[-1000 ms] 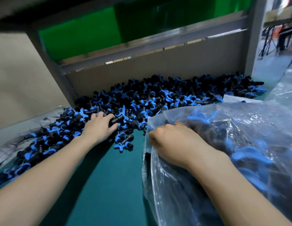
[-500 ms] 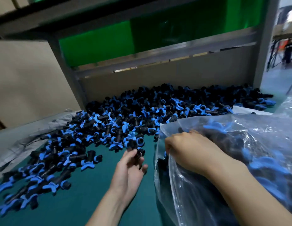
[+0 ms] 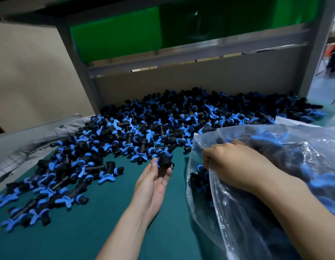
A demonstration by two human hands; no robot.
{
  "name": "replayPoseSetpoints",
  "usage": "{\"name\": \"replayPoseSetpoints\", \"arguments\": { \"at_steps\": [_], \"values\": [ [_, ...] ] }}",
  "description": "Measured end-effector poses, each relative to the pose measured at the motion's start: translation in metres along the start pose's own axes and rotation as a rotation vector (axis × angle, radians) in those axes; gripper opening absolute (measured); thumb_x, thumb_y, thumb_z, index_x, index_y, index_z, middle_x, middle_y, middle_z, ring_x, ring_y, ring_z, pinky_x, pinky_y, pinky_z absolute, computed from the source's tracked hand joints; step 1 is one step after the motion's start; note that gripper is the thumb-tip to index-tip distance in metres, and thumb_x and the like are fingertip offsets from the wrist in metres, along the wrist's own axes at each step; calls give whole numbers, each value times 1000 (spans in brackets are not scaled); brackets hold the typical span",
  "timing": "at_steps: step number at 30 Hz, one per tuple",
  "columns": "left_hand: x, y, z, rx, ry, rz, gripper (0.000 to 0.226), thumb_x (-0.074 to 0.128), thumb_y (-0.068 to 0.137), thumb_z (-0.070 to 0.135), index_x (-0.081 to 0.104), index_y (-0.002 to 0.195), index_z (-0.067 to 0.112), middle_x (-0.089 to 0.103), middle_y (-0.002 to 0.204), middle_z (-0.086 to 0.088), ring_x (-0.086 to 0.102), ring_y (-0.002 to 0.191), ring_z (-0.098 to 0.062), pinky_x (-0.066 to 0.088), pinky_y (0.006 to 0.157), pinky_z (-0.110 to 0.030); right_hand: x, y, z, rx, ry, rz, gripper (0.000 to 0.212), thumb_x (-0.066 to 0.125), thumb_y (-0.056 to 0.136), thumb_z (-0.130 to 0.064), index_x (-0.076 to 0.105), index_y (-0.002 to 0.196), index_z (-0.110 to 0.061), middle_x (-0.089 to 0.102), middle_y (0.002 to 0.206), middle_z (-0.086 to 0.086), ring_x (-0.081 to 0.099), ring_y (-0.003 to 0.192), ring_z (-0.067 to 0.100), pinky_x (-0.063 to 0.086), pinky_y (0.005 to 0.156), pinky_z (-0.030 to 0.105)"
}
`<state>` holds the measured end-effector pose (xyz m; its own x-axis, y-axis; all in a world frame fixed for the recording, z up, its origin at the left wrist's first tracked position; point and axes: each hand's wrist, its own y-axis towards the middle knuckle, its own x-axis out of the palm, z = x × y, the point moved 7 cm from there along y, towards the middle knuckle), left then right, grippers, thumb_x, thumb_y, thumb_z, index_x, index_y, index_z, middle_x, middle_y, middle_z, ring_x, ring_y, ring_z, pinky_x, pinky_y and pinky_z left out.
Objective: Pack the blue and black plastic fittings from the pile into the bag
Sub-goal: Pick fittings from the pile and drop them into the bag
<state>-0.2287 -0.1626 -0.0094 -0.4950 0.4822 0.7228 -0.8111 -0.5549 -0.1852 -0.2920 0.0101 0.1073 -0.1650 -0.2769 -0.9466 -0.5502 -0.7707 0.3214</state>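
Note:
A wide pile of blue and black plastic fittings (image 3: 144, 128) spreads over the green table top (image 3: 99, 222) from the left edge to the back right. My left hand (image 3: 153, 182) is palm up near the pile's front edge, its fingertips holding a black and blue fitting (image 3: 164, 162). To the right lies a clear plastic bag (image 3: 275, 166) partly filled with fittings. My right hand (image 3: 232, 166) grips the bag's open rim, holding the mouth toward the pile.
A grey metal frame with a green panel (image 3: 116, 38) and a cardboard back wall (image 3: 200, 81) close off the rear. Crumpled grey plastic sheet (image 3: 31, 143) lies at the left. A beige board (image 3: 31, 77) stands at the far left.
My left hand left the pile where it was grabbing, pulled back toward me and turned palm up with a fitting at its fingertips. The right hand kept holding the bag rim.

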Motion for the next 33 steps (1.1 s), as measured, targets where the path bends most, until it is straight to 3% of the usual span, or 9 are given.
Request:
{"name": "replayPoseSetpoints", "arguments": {
  "at_steps": [2,5,10,17,28,33],
  "values": [
    [-2,2,-1,3,3,-3,25,41,103,3,56,123,2,72,105,-19,73,87,-25,60,67,-26,1,0,0,-4,-7,0,19,38,97,-23,56,96,-28,65,104,-9,59,98,18,25,81,30],
    [-1,2,-1,59,95,-24,20,43,102,4,55,119,7,74,97,-17,73,87,-27,59,66,-30,1,0,-1,-10,1,-6,18,39,97,-22,55,95,-30,65,103,-11,60,97,16,25,81,30],
    [0,-1,1,212,354,35,8,43,102,12,48,107,9,67,67,-3,63,59,-14,51,53,-22,0,-1,-1,-14,2,0,18,38,98,-24,56,96,-29,65,102,-10,60,97,17,28,83,31],
    [1,0,3,205,328,38,10,44,102,13,49,97,7,65,63,-2,59,56,-13,47,55,-23,-2,-2,-2,-11,19,16,19,33,98,-26,50,91,-31,64,101,-11,59,95,16,26,81,30],
    [-1,4,0,149,254,-8,12,43,101,13,53,97,8,66,68,-4,60,56,-12,48,52,-21,-2,-1,-2,-23,29,1,18,33,97,-24,46,88,-33,64,100,-12,58,92,16,24,81,29],
    [3,0,2,127,224,-47,13,46,98,13,59,100,15,65,78,-4,58,67,-13,49,64,-25,-1,-1,-2,-19,20,-12,18,33,97,-24,48,89,-32,64,100,-12,59,93,17,25,81,29]
  ]
}}
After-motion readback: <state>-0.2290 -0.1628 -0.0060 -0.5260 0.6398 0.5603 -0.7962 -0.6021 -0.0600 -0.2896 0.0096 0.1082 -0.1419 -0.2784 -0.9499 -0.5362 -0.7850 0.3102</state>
